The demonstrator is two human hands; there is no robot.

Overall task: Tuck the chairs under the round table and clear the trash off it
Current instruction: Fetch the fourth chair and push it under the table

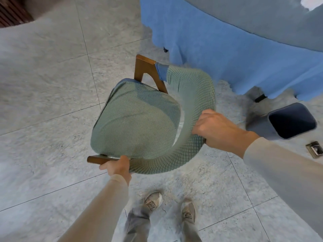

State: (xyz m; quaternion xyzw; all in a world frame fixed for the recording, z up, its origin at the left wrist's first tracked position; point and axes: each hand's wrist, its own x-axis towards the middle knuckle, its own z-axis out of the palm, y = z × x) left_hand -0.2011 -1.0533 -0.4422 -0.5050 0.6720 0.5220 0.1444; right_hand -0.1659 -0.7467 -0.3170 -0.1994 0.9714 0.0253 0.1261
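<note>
Green armchair (138, 123) held two-handed
The left hand (116, 167) curls round its wooden arm (97, 158); the right hand (220, 130) clamps its backrest (192, 81) (round table (262, 20) just beyond).

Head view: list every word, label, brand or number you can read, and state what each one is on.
No legible text anywhere in this view.
Small brown floor plate: carries a pale patch, too small and blurred to read as text.
Chair, blue tablecloth, dark bin: no lettering or logo visible.
</note>
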